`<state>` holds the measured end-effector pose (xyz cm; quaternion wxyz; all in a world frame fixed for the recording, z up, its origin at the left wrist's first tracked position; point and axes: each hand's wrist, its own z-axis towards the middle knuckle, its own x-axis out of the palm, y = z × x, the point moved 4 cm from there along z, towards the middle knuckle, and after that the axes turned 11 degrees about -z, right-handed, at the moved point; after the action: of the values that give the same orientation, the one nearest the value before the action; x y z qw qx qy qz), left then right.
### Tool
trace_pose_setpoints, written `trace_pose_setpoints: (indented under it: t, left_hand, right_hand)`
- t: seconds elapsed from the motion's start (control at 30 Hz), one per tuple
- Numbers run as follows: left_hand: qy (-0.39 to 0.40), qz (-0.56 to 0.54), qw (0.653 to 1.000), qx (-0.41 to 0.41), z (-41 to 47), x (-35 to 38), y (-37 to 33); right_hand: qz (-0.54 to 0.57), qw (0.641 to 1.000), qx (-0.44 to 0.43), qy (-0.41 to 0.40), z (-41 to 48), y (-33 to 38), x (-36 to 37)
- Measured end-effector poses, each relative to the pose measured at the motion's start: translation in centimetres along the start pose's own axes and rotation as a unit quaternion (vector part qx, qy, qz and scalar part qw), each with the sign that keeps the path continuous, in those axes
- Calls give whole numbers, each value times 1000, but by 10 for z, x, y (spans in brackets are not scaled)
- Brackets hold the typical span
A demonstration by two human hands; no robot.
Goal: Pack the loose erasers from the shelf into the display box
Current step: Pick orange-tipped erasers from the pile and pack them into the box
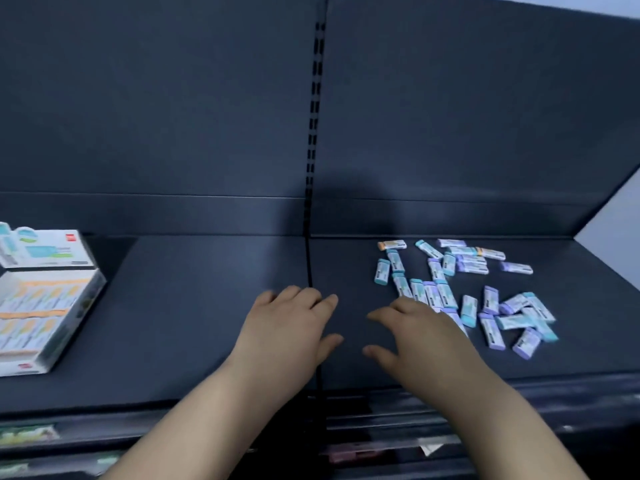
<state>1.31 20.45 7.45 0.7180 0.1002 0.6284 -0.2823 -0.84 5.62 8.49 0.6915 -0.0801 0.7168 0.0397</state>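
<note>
White cardboard display box (pixel 45 306) cropped at 9 o'clock, pastel sleeved erasers (pixel 446 294) at 3 o'clock, some hidden under spread, empty right hand (pixel 422 337), left hand (pixel 287 323) spread, empty.

**Dark shelf: box at left, erasers at right**

The dark shelf (pixel 207 306) is a flat deck, split by a seam (pixel 308 265) running front to back near its middle; on the left part, at the edge of view, sits the white display box (pixel 45 317), open on top, with rows of orange-banded packs inside; on the right part the loose erasers (pixel 446 296) lie scattered, some overlapping, in teal and purple sleeves; an orange-ended eraser (pixel 391 244) lies at the back; box and erasers are well apart.
</note>
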Motion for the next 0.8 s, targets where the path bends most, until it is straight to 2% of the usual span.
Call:
trace_pose_setpoints:
  t: [0.17, 0.3, 0.6, 0.8]
  left_hand:
    - [1, -24, 1000, 12, 5, -3, -3]
    - [46, -25, 999, -1, 9, 3, 4]
    - [13, -8, 1000, 9, 14, 34, 11]
    - [1, -22, 1000, -4, 45, 34, -25]
  right_hand:
    - [15, 999, 28, -3, -4, -5, -4]
    - [24, 998, 54, 10, -3, -6, -5]
    - [33, 997, 64, 31, -4, -15, 20]
    - [25, 998, 57, -3, 9, -69, 20]
